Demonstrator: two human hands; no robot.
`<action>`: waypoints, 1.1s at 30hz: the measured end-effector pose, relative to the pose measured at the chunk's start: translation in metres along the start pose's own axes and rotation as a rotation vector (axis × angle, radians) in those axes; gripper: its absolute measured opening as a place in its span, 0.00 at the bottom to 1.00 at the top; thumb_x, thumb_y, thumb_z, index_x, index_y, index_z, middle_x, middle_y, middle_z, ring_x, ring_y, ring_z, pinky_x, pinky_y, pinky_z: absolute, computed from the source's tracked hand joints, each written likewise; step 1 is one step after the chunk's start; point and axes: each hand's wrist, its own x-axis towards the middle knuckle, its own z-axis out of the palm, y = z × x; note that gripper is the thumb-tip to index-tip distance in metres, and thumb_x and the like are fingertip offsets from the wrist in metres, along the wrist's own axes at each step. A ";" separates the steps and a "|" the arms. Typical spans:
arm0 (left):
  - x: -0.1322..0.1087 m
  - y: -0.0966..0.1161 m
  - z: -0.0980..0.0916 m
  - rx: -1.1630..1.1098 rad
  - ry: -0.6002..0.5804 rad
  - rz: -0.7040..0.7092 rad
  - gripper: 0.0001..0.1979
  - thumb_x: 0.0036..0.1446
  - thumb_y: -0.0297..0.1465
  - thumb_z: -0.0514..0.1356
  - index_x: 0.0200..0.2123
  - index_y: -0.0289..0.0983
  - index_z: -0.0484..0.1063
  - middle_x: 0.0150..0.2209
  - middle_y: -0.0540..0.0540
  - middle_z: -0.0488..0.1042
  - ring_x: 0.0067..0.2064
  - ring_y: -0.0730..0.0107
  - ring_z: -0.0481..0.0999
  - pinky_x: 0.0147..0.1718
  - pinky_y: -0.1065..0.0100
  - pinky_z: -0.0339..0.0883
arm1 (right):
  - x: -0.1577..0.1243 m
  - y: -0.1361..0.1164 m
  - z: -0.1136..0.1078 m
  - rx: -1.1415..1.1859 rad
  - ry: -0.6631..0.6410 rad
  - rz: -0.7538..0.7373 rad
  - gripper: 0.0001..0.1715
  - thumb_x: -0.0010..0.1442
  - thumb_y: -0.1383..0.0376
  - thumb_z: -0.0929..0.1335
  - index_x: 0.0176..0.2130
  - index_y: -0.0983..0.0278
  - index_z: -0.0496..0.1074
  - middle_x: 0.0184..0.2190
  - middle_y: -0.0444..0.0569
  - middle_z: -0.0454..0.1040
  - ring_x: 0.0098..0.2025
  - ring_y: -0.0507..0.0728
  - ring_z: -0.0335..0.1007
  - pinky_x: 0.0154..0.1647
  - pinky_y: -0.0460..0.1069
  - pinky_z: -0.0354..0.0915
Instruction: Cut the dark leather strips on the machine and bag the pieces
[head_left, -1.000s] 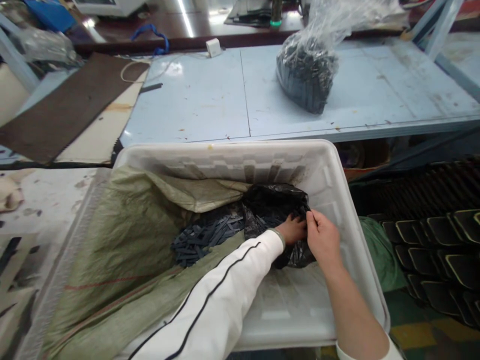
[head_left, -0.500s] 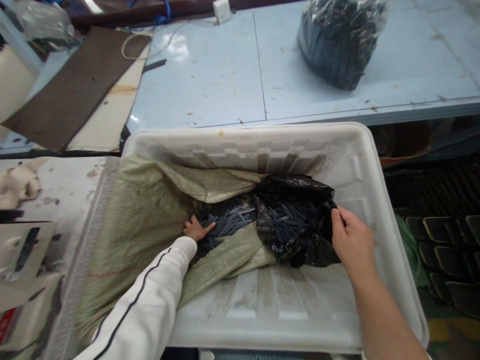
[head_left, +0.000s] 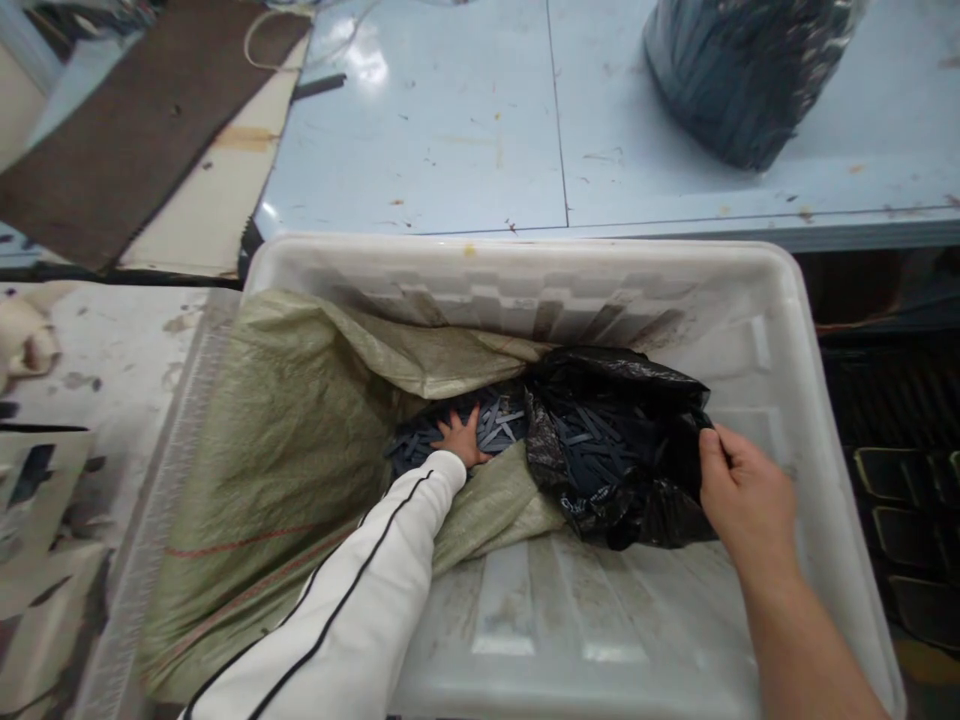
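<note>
A white plastic tub (head_left: 570,270) holds a green-beige woven sack (head_left: 262,470) and a black plastic bag (head_left: 622,470) full of dark blue-grey strips (head_left: 592,440). More of these strips (head_left: 450,430) lie loose in the sack's opening. My left hand (head_left: 461,440), in a white sleeve with a dark stripe, rests spread on the loose strips, and its fingers hold none that I can see. My right hand (head_left: 746,500) pinches the black bag's right edge near the tub's right wall.
A pale blue table (head_left: 412,130) stands beyond the tub, with a bulging clear bag of dark strips (head_left: 742,70) on it. A brown mat (head_left: 127,130) lies at the upper left. Dark trays (head_left: 907,530) stand to the tub's right.
My left hand has moved from the sack's left side toward the loose strips. My right hand has shifted rightward with the bag's edge, and the bag's mouth sits wider.
</note>
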 end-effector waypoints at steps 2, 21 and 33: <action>0.000 -0.008 -0.001 0.069 0.060 0.056 0.62 0.37 0.42 0.71 0.67 0.58 0.32 0.69 0.32 0.38 0.65 0.24 0.46 0.47 0.31 0.59 | 0.000 0.000 0.001 -0.011 -0.002 0.002 0.28 0.65 0.51 0.57 0.41 0.65 0.78 0.32 0.54 0.78 0.31 0.59 0.71 0.29 0.48 0.57; -0.050 -0.069 -0.113 0.256 0.174 0.452 0.19 0.51 0.33 0.58 0.48 0.41 0.70 0.41 0.41 0.76 0.41 0.57 0.77 0.41 0.64 0.67 | 0.004 0.000 -0.005 0.104 0.021 -0.043 0.27 0.66 0.53 0.57 0.38 0.66 0.77 0.32 0.55 0.77 0.31 0.59 0.71 0.30 0.48 0.56; -0.132 0.066 -0.169 0.170 0.350 0.849 0.15 0.51 0.33 0.59 0.44 0.40 0.70 0.38 0.44 0.77 0.39 0.57 0.77 0.37 0.64 0.68 | 0.002 0.000 -0.010 0.319 -0.016 -0.027 0.26 0.66 0.54 0.57 0.38 0.65 0.77 0.35 0.55 0.78 0.34 0.60 0.71 0.35 0.49 0.59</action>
